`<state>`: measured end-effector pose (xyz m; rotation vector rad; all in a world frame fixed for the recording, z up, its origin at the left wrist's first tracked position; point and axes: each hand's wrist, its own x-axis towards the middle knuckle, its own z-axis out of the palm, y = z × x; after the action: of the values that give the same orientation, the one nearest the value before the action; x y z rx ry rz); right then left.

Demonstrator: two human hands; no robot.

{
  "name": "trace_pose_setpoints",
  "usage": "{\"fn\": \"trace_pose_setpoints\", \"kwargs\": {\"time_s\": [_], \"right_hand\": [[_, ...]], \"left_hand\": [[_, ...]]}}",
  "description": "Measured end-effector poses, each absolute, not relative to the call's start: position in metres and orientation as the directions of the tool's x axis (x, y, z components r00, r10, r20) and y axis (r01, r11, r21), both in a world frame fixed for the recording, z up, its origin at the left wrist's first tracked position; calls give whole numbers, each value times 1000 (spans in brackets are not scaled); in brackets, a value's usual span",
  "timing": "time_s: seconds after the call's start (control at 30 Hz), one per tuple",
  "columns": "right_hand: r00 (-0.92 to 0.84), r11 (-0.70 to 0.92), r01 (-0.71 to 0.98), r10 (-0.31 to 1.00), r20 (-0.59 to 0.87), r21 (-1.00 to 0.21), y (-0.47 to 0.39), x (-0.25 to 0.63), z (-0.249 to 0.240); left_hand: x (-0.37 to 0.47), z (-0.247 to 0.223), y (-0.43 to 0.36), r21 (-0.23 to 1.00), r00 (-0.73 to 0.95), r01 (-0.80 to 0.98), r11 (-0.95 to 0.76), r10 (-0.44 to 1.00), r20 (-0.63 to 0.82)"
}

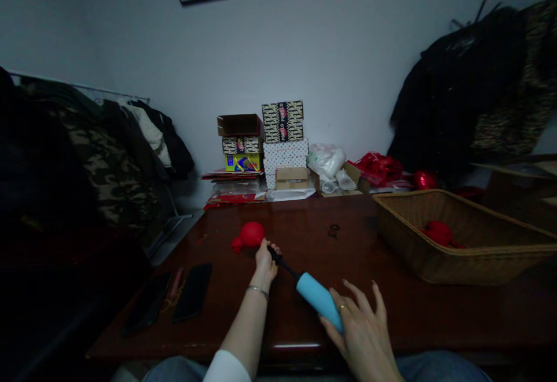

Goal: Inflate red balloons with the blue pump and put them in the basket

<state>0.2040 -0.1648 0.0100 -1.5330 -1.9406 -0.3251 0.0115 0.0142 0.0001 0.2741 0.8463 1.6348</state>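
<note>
A blue hand pump (319, 299) with a black rod and nozzle slants over the brown table. My left hand (266, 260) is closed around its black nozzle end, beside the neck of a partly inflated red balloon (252, 235). The balloon has a smaller bulge at its left. My right hand (359, 324) rests against the near end of the blue barrel, thumb below it and index finger along it, with the other fingers spread.
A wicker basket (461, 266) holding red balloons (439, 233) stands at the right. Two dark phone-like slabs (192, 292) lie at the left. Black loops (333, 230) lie mid-table. Stacked boxes (285, 155) and plastic bags (326, 160) line the back.
</note>
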Motion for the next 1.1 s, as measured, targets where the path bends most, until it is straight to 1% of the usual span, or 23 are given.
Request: {"fn": "trace_pose_setpoints", "kwargs": {"time_s": [0.13, 0.3, 0.53, 0.63, 0.83, 1.0, 1.1], "right_hand": [[-91, 242, 950, 820, 565, -198, -149, 187, 15], [-76, 209, 961, 830, 552, -181, -133, 170, 16], [-99, 223, 958, 848, 520, -181, -138, 172, 13], [-102, 232, 956, 839, 535, -182, -148, 182, 14], [-163, 297, 943, 807, 568, -151, -166, 202, 19], [-135, 230, 965, 845, 517, -125, -165, 196, 26], [-112, 209, 969, 846, 521, -130, -159, 188, 29]], "left_hand": [[24, -3, 10, 651, -250, -759, -8, 927, -281], [35, -8, 5, 672, -239, -741, 8, 931, -274], [30, -8, 14, 708, -296, -706, -3, 910, -291], [21, -5, 22, 711, -302, -703, -13, 911, -282], [1, 9, 33, 719, -298, -695, -23, 919, -259], [3, 16, 34, 719, -265, -695, -2, 930, -253], [10, 15, 31, 721, -248, -693, 5, 937, -245]]}}
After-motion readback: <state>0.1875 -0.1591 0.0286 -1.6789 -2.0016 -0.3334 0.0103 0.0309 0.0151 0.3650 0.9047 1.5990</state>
